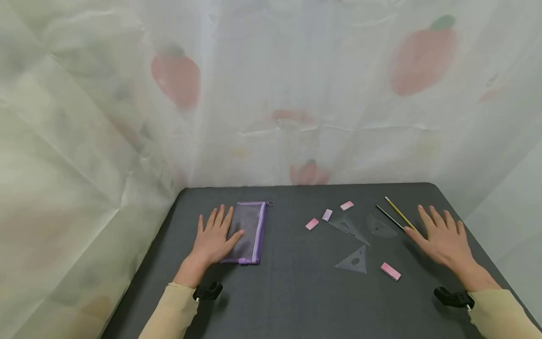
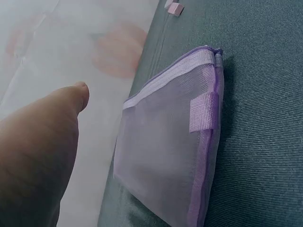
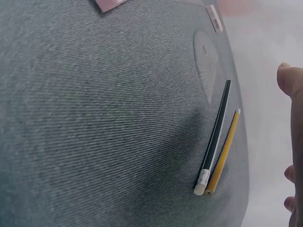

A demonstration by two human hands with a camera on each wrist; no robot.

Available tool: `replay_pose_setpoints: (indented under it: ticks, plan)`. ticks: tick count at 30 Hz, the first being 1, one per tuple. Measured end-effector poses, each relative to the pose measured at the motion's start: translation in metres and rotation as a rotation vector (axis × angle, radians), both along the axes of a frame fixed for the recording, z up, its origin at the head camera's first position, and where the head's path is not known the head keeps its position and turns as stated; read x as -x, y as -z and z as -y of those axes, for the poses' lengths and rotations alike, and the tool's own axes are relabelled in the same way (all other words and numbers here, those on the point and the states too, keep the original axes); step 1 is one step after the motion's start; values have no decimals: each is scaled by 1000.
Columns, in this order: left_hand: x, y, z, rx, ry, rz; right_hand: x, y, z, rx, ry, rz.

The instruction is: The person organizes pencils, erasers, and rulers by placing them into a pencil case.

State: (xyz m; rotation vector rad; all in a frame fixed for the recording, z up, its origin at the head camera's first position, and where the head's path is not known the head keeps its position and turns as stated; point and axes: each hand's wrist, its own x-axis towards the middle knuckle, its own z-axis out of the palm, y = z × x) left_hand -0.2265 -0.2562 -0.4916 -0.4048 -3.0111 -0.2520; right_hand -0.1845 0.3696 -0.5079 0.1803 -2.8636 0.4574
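My left hand (image 1: 213,240), its fingers straight and spread, hovers at the left side of a purple mesh zipper pouch (image 1: 247,233). In the head view the thumb overlaps the pouch; the left wrist view shows that thumb (image 2: 47,123) raised apart from it. The pouch lies flat, with a pale zipper band along its right side and a ring at its far corner. Over on the right, my right hand (image 1: 444,240) is spread and holds nothing. Near its thumb lie a black pencil (image 3: 218,125) with a white eraser end and a yellow pencil (image 3: 225,151), side by side.
Between the hands, on the dark grey table (image 1: 288,301), lie two clear set squares (image 1: 349,230) and a clear protractor (image 1: 379,228). Several small pink or lilac erasers (image 1: 390,271) are scattered around them. A strawberry-print curtain (image 1: 262,155) hangs behind the far edge.
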Motion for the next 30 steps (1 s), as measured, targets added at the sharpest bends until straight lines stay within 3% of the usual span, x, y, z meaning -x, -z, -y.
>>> replay_pose_setpoints:
  ticks: [18, 30]
  plan:
    - [1, -23, -23, -18, 29, 51, 16, -17, 12, 34, -9, -9]
    - [1, -45, -62, -65, -43, 204, 32, -27, 9, 99, -9, 126]
